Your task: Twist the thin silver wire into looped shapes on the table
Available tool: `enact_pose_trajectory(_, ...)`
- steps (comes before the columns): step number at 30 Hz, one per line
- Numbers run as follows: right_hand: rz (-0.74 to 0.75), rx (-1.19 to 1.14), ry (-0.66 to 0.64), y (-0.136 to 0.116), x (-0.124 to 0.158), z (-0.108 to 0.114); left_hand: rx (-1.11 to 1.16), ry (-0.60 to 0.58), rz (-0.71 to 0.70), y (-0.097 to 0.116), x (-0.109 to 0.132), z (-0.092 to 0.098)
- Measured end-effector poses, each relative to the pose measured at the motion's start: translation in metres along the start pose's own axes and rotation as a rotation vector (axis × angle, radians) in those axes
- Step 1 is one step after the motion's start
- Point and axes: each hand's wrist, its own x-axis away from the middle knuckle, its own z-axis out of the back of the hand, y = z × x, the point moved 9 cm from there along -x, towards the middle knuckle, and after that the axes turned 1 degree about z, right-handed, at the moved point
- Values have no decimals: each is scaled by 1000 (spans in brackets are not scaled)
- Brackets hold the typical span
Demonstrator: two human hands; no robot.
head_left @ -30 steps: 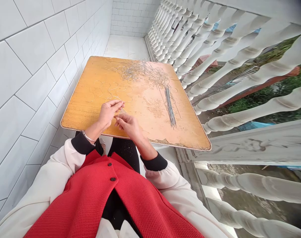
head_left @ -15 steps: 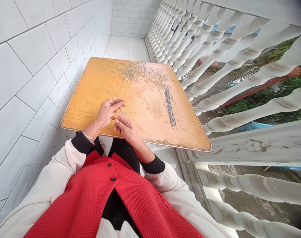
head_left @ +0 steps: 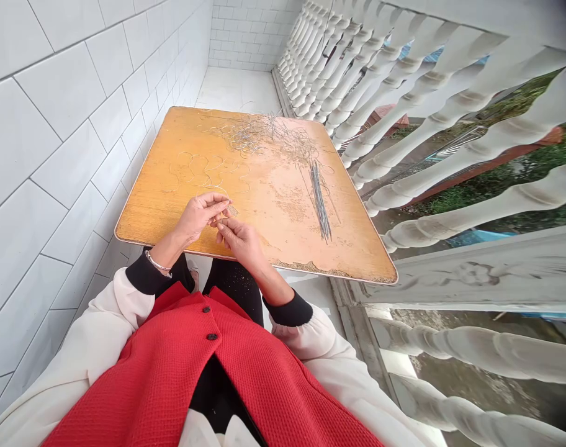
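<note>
Head view. Your left hand (head_left: 200, 217) is raised just over the near edge of the table top, fingers curled and tips drawn together. Whether they are gripping anything is too small to tell. Your right hand (head_left: 239, 242) is close beside it, with thumb and forefinger pinched on a small tan piece (head_left: 232, 211), which sits between your two hands, just above the board. Its exact form is too small to make out.

Under your hands lies an orange wooden table top (head_left: 264, 208), scuffed pale in the middle and chipped along the near edge. Loose wire loops (head_left: 203, 167) lie flat ahead of your hands, left of centre. A tangled heap of fine wire (head_left: 269, 133) sits near the far edge. A bundle of straight wires (head_left: 320, 208) lies right of centre, apart from your hands.

A metal bangle (head_left: 158, 265) circles your left wrist. You wear cream sleeves (head_left: 106, 323) with black cuffs (head_left: 146, 276), a red waistcoat (head_left: 171, 372) and black trousers (head_left: 234, 285). A white tile wall (head_left: 54, 155) runs along your left, a white balustrade (head_left: 450, 124) along your right, and greenery (head_left: 497, 192) shows between its balusters.
</note>
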Motion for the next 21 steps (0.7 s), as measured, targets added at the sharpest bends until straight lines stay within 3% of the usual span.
enact_pose_trajectory(4,15,-13,-47,-6,0,-3,31,-16,-19,1,0,1)
enact_pose_trajectory(10,27,-51,-98,-7,1,-10,35,68,-121,10,-2,9)
enact_pose_trajectory(21,104,185,-172,-10,2,-12,-125,52,-170,16,-5,17)
